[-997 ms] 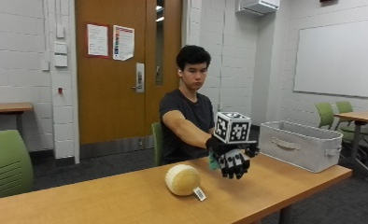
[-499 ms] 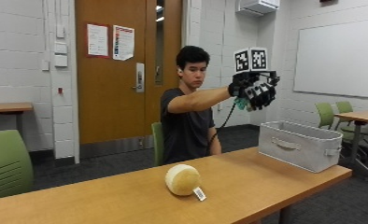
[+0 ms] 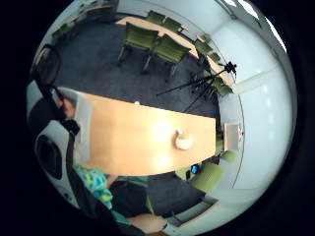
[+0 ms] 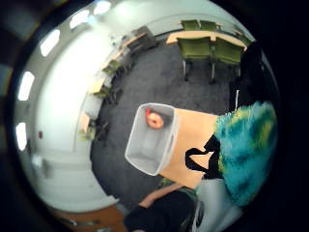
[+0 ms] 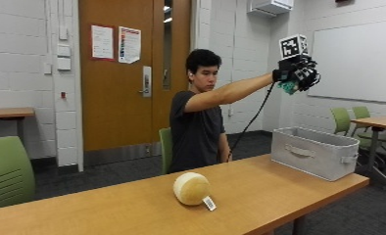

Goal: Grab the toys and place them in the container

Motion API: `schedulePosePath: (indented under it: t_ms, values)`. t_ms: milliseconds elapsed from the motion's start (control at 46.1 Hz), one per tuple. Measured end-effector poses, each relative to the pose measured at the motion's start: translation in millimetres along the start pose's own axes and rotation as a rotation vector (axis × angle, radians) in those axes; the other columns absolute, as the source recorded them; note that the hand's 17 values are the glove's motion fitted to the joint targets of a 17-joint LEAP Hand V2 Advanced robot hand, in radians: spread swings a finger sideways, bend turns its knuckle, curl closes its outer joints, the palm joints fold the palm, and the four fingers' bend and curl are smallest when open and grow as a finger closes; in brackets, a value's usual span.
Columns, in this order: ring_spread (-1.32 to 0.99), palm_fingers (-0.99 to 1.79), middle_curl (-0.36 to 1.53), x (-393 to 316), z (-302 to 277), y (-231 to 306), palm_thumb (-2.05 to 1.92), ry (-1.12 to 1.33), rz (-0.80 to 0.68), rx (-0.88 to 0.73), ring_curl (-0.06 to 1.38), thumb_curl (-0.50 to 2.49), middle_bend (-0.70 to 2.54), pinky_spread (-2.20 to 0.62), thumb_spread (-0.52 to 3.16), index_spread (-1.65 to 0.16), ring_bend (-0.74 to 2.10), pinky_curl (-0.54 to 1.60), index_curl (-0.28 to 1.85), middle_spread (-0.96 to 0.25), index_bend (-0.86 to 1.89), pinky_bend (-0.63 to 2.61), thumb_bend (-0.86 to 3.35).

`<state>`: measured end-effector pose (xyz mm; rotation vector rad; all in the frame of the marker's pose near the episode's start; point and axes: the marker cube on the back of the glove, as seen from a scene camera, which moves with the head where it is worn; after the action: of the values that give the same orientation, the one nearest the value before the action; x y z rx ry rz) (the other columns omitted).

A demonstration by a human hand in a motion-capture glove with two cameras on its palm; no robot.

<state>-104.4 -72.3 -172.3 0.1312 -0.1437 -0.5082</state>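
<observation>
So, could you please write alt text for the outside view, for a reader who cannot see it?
A seated person holds the gloved right hand high above a grey container at the end of a wooden table, gripping a teal fuzzy toy. A round cream toy with a small tag lies on the table, apart from the container.

I sit with my right arm stretched out, raised above shoulder height; my gloved right hand [image 5: 299, 74] curls its fingers around a fuzzy teal toy [image 5: 288, 87].
</observation>
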Motion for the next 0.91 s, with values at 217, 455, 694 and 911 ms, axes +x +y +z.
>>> schedulePosePath:
  t_ms: [217,455,694,911]
  values:
    - [-0.45,1.09,0.88,-117.0,46.6,-56.9,0.67,0.069,0.095,-0.040,0.51,1.04,0.59,-0.47,0.65,-0.55,1.06,0.37,1.31,-0.50,0.16,0.83,0.14]
    - [-0.45,1.09,0.90,-112.5,107.0,-68.1,0.67,-0.057,-0.064,-0.117,0.51,1.09,0.59,-0.48,0.65,-0.55,1.06,0.37,1.34,-0.50,0.15,0.83,0.13]
    - [-0.45,1.08,0.92,-127.6,133.3,-69.8,0.67,-0.093,-0.083,-0.122,0.50,1.14,0.59,-0.48,0.66,-0.56,1.07,0.37,1.36,-0.51,0.15,0.83,0.12]
    - [-0.32,-0.01,0.82,-90.5,151.7,-61.2,0.12,0.052,-0.109,-0.204,0.51,0.87,0.24,-0.32,0.93,-0.51,0.87,0.49,1.17,-0.39,-0.04,1.08,-0.14]
